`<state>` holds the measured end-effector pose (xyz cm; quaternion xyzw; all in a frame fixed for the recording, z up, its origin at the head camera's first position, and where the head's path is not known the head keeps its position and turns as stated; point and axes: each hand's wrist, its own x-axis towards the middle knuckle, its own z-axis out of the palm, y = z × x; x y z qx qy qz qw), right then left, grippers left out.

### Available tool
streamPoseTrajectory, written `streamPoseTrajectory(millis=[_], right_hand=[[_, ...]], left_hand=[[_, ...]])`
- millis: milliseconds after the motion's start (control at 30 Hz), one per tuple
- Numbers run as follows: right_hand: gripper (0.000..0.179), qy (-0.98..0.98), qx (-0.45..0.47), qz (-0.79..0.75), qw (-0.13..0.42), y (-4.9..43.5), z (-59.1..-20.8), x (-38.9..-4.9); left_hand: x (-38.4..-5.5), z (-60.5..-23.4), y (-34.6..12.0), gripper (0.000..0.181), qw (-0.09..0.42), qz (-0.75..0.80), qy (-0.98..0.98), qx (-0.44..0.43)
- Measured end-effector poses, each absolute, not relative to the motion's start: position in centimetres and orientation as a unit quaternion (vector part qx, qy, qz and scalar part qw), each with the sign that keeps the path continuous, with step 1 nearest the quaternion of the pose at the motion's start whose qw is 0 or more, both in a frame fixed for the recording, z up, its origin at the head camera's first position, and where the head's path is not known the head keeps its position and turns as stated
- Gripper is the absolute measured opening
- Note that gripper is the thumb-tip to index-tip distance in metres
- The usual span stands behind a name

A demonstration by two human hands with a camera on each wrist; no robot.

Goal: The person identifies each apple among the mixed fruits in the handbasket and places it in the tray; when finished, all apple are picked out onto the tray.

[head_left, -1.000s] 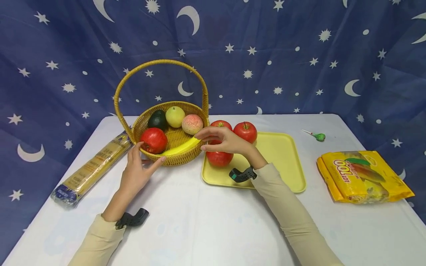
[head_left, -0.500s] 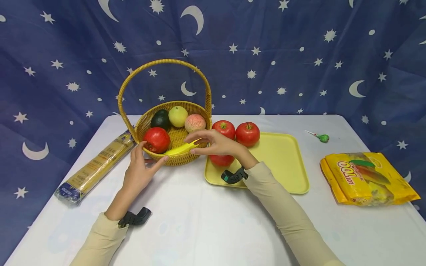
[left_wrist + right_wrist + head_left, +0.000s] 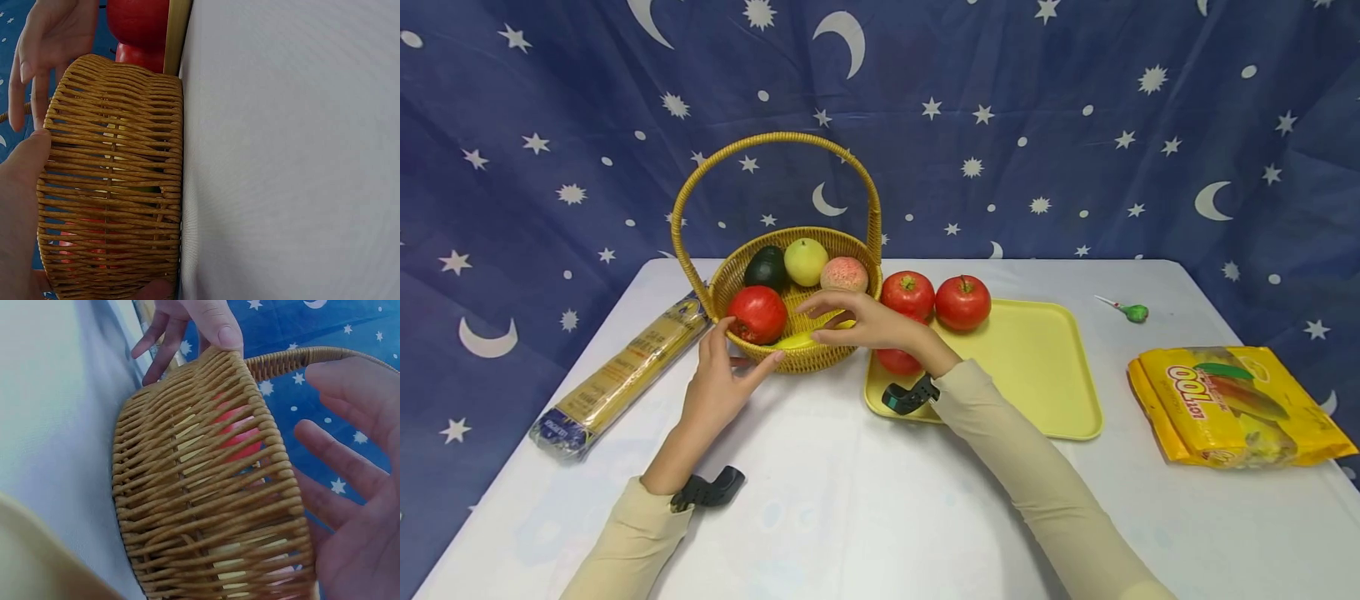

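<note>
A wicker basket (image 3: 808,360) with a tall handle holds a red pomegranate (image 3: 757,314), a dark green avocado (image 3: 765,268), a yellow-green pear (image 3: 806,262), a pink peach (image 3: 844,275) and a yellow banana (image 3: 796,340). My left hand (image 3: 718,385) grips the basket's front left side, thumb on the rim, as the left wrist view also shows. Over the front right rim hangs my right hand (image 3: 865,321), hiding part of the banana in the head view. The right wrist view shows that hand's fingers (image 3: 340,447) spread apart, holding nothing.
Several red apples (image 3: 963,303) sit on and beside the yellow tray (image 3: 1037,375), right of the basket. A pack of spaghetti (image 3: 625,375) lies at the left. Further right are a green lollipop (image 3: 1135,313) and a yellow snack bag (image 3: 1232,406).
My right hand has moved left over the basket from the banana's tip. The banana's right end has come down from the rim. My left hand stays at the basket; the head view shifted slightly.
</note>
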<state>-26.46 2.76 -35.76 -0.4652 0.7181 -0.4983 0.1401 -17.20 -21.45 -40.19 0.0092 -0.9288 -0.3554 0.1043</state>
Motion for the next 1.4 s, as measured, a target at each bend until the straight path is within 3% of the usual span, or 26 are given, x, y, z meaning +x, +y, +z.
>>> streamPoseTrajectory(millis=[733, 1100, 1400], right_hand=[[0.044, 0.724, -0.462, -0.493, 0.139, 0.0, -35.6, -28.2], [0.038, 0.724, -0.459, -0.506, 0.095, -1.7, -36.0, -28.4], [0.042, 0.74, -0.426, -0.509, 0.106, -3.1, -36.1, -29.0]], left_hand=[[-17.3, -40.3, -21.6, 0.096, 0.102, -0.361, -0.927, 0.001], [-17.4, -40.4, -21.6, 0.096, 0.102, -0.361, -0.927, 0.0], [-17.4, -40.4, -21.6, 0.096, 0.104, -0.362, -0.926, 0.0]])
